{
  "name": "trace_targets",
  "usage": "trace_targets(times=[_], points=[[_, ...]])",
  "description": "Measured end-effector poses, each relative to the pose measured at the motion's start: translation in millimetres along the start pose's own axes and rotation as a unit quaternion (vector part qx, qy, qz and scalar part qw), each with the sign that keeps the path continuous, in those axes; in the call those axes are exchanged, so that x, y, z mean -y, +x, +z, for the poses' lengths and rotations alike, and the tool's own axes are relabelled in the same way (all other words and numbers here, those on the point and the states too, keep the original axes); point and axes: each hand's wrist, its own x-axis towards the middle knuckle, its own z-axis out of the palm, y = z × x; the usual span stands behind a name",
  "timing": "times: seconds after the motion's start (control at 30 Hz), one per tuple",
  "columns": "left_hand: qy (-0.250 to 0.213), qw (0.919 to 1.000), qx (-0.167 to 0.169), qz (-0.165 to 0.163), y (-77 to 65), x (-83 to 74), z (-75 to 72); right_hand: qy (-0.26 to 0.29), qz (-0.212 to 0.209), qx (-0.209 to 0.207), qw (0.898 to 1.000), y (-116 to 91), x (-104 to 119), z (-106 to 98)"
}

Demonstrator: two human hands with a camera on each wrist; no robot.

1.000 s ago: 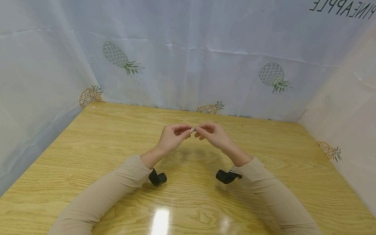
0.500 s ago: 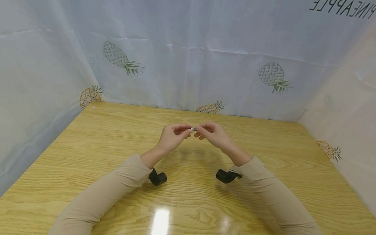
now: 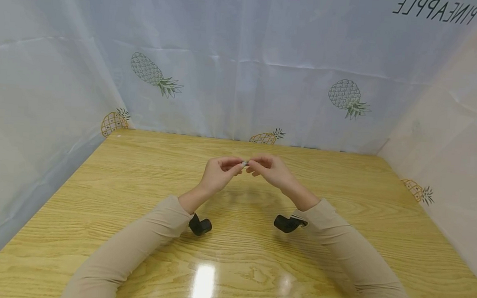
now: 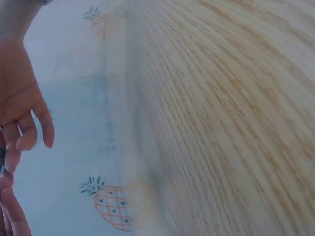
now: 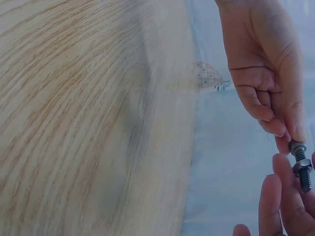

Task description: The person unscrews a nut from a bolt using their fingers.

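Observation:
A dark metal bolt point(image 5: 301, 156) with a hex nut point(image 5: 302, 167) partway along its thread is held between the two hands. My right hand point(image 3: 275, 173) pinches the bolt at its head end, thumb and fingers together. From the other side, my left hand point(image 3: 215, 174) has its thumb and fingers at the nut, pinching there. In the right wrist view the bolt's threaded tip shows past the nut, among the left fingers point(image 5: 290, 209). Only a dark sliver of the bolt shows at the left edge of the left wrist view. Both hands are raised above the wooden table.
The wooden table point(image 3: 139, 170) spreads beneath both arms. Pale curtains point(image 3: 234, 76) printed with pineapples enclose it at the back and both sides. Black wrist mounts point(image 3: 287, 224) stick out below the beige sleeves point(image 3: 143, 239).
Both hands stay in the same place, gripping the bolt and nut. Only the fingertips shift very slightly.

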Motion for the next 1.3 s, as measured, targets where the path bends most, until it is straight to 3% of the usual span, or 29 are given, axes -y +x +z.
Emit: trace_targets(times=[0.33,0.6,0.9,1.3], points=[[-0.003,0.9999,-0.001,0.015,0.7,2.1,-0.3,0.001,-0.012,-0.005,1.000,-0.4,-1.8,0.3],[-0.001,0.9999,0.000,0.017,0.7,2.8,0.0,0.015,0.011,0.011,1.000,-0.3,-1.9,0.0],[0.000,1.0000,-0.005,0.006,1.5,3.4,0.0,0.009,-0.009,-0.004,1.000,0.1,-3.4,0.7],[0.003,1.0000,-0.007,0.002,0.8,0.9,-0.2,0.004,0.005,0.013,1.000,-1.1,-1.2,0.7]])
